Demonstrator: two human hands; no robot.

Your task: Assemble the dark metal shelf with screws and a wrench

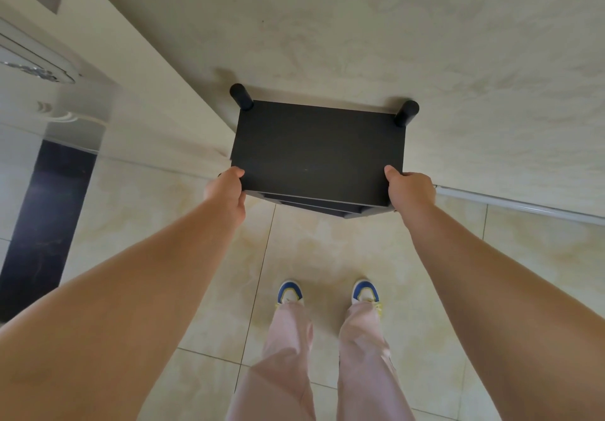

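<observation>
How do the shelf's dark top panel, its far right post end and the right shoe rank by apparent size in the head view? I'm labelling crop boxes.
1. Top panel, by far the largest.
2. Right shoe.
3. Far right post end, only slightly smaller than the shoe; nearness makes that order unsure.

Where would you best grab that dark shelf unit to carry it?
By the two near corners of the flat black shelf unit, one from each side, as the left hand and right hand do: the top panel is wide, with straight edges for thumbs above.
</observation>
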